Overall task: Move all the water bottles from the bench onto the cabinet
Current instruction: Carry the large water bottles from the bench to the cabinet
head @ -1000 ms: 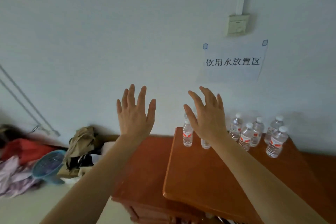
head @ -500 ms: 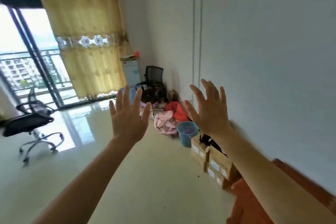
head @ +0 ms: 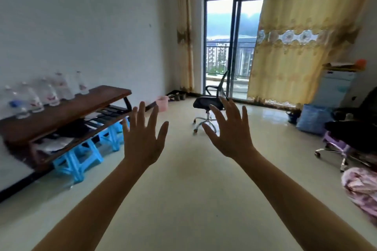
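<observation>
Approaching the bench (head: 81, 106) at the left wall, where the water bottles (head: 51, 93) stand in a blurred row on its top, bring the left hand (head: 142, 138) and right hand (head: 230, 134), both spread and empty, down so each can grip one bottle around its body.

Nothing is legible; labels on the water bottles (head: 51, 96) are blurred.

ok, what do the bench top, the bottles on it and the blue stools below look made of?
Bench top: probably wood or veneer, dark brown, smooth, faint sheen.
Bottles: clear plastic, see-through with small labels, though blurred.
Blue stools: likely moulded plastic, uniform bright colour, cross-braced legs.
</observation>
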`<state>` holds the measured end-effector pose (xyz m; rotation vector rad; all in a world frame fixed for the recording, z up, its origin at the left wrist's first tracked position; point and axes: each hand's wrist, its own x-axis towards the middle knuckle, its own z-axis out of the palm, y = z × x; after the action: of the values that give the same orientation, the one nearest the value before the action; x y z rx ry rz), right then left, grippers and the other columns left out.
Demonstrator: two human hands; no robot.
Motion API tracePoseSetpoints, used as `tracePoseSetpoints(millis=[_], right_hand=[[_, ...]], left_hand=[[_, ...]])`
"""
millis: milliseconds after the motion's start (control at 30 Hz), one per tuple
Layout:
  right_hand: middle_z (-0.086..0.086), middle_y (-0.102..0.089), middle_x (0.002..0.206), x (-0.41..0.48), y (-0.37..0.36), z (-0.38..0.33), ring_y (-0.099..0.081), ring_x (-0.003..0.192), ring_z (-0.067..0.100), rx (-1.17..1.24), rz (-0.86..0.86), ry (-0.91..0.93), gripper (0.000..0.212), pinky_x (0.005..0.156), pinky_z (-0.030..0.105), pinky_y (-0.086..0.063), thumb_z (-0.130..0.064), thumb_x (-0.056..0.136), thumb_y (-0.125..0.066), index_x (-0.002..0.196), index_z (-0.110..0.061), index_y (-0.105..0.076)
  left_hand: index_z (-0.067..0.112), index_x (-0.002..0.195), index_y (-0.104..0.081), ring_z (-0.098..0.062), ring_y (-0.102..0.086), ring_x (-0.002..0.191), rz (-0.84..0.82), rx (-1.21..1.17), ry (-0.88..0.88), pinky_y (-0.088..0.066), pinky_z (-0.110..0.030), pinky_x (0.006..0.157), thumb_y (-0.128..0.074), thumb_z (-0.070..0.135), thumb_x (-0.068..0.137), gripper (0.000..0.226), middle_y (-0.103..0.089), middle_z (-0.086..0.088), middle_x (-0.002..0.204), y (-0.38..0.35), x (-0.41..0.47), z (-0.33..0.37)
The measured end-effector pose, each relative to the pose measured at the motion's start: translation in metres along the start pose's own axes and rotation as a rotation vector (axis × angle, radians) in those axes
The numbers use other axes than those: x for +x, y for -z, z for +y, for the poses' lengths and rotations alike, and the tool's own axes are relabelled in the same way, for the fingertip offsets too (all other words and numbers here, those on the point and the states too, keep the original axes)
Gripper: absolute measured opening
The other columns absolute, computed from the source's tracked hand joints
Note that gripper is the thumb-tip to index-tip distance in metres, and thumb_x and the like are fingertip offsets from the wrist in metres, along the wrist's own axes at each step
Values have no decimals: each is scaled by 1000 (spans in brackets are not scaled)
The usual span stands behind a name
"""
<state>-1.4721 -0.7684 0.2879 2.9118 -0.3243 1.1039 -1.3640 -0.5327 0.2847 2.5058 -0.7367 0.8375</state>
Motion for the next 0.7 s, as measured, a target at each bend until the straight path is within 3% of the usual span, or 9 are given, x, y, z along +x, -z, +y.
tracePoseSetpoints(millis=[200, 367, 533, 700], right_hand=[[16, -35, 159, 80, -114, -93, -30, 148, 37, 101, -40, 164, 66, 120, 63, -19, -65, 98, -35, 148, -24, -44], [16, -33, 160, 176, -232, -181, -31, 148, 37, 213, -65, 346, 66, 119, 64, -22, -65, 97, -39, 149, -26, -44], [16, -39, 156, 288, -319, -239, -36, 144, 38, 355, -71, 415, 63, 116, 66, -26, -63, 95, -41, 141, -22, -53], [11, -36, 158, 371, -387, -317, -33, 146, 33, 476, -117, 463, 63, 119, 63, -22, -64, 95, -47, 145, -26, -48]], left_hand=[[18, 149, -41, -42, -32, 144, -37, 123, 201, -28, -69, 110, -21, 58, 101, 65, -31, -21, 158, -15, 12, -123], [19, 150, -39, -40, -29, 145, -27, 266, 307, -26, -67, 110, -22, 57, 101, 65, -28, -20, 159, -55, 78, -235], [20, 150, -41, -40, -29, 145, -17, 347, 367, -29, -67, 110, -19, 59, 100, 67, -29, -19, 159, -75, 169, -326], [21, 151, -38, -37, -26, 147, 15, 443, 450, -26, -64, 113, -19, 58, 100, 66, -26, -17, 161, -74, 207, -407]])
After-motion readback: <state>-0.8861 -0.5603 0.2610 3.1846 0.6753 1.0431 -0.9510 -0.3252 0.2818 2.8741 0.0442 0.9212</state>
